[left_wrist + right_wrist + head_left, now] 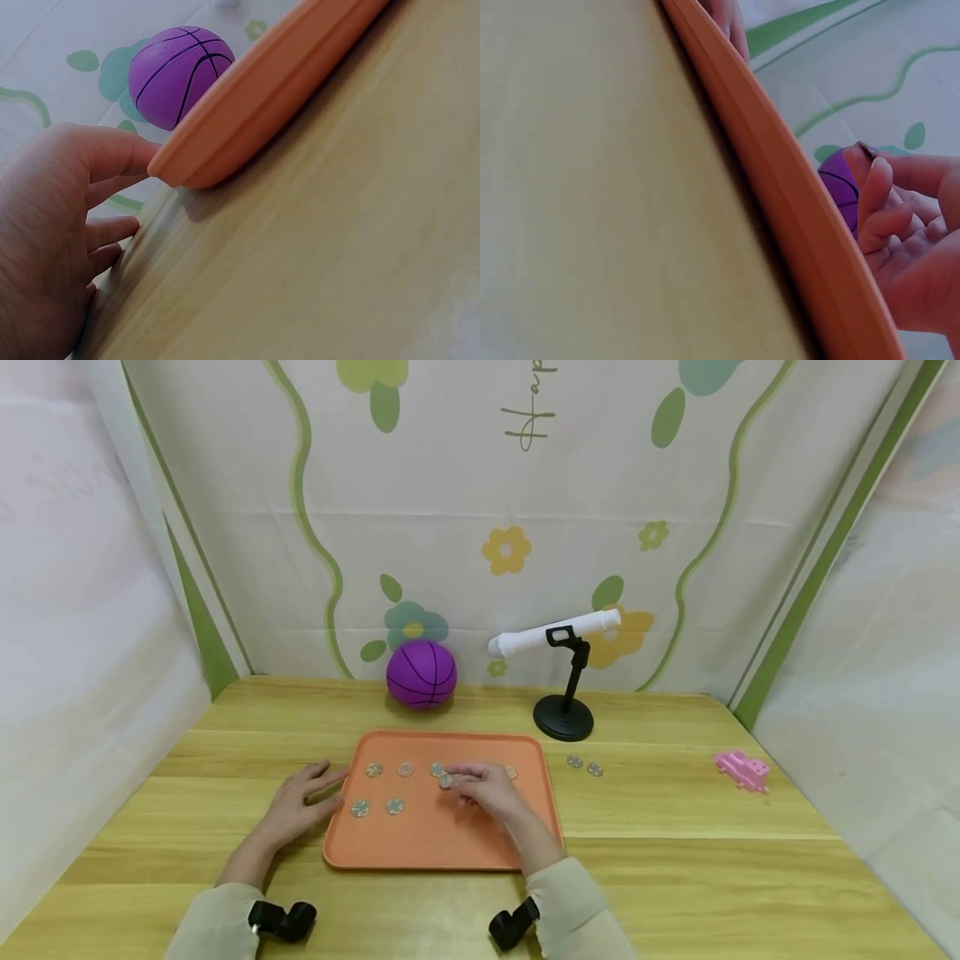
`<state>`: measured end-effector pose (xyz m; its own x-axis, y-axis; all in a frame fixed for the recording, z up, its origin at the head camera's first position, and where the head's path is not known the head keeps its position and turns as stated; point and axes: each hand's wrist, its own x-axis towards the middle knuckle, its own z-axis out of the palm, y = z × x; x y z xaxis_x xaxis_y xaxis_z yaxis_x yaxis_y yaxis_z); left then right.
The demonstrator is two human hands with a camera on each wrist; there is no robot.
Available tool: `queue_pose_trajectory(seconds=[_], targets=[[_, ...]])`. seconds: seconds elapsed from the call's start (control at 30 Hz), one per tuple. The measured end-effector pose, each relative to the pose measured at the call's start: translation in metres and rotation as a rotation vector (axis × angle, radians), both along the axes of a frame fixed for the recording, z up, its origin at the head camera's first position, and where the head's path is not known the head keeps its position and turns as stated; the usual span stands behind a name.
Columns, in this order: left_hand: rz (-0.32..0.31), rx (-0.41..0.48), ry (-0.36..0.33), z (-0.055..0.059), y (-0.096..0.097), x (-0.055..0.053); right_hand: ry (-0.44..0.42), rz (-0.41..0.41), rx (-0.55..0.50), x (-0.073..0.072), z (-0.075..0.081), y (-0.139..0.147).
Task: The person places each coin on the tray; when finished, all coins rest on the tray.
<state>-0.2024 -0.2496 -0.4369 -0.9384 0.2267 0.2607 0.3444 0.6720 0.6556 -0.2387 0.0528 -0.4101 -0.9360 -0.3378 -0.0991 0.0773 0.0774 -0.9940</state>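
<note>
An orange tray (420, 852) lies on the wooden table, with several coins on it in two rough rows, among them a silvery coin (360, 808) near the left side. Over the middle of the tray, my right hand (487, 789) pinches a coin (446, 781) between thumb and fingertips; in the right wrist view that coin (867, 150) shows edge-on. Another coin (512, 772) lies on the tray behind this hand, partly covered. My left hand (296, 806) rests at the tray's left edge, fingers spread and fingertips touching the rim (247, 105).
Two coins (595, 769) lie on the table right of the tray. Behind it are a purple basketball (422, 674) and a white microphone (555, 633) on a black stand (564, 718). A pink toy (742, 771) sits far right. Printed cloth (420, 468) hangs at the back and sides.
</note>
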Motion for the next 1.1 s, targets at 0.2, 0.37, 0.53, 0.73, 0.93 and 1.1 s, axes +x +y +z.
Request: queue_pose_trajectory(seconds=[0.2,0.37,0.53,0.73,0.93,1.1], targets=[[-0.002,0.000,0.007,0.000,0.000,-0.002,-0.033,-0.001,-0.013,0.008,-0.006,-0.014],[-0.004,0.001,0.011,0.001,0.000,-0.001,-0.003,-0.004,0.003,0.008,-0.014,-0.021],[-0.004,0.005,0.016,0.001,0.000,0.000,0.028,-0.018,0.028,0.009,-0.017,-0.026],[-0.007,0.001,0.030,0.002,0.002,0.000,0.062,-0.027,0.070,0.010,-0.015,-0.027],[-0.004,0.002,0.011,0.001,0.001,0.001,0.070,-0.007,0.101,0.011,-0.015,-0.025],[-0.003,0.010,-0.004,0.000,0.000,0.002,0.080,-0.003,0.125,0.013,-0.015,-0.026]])
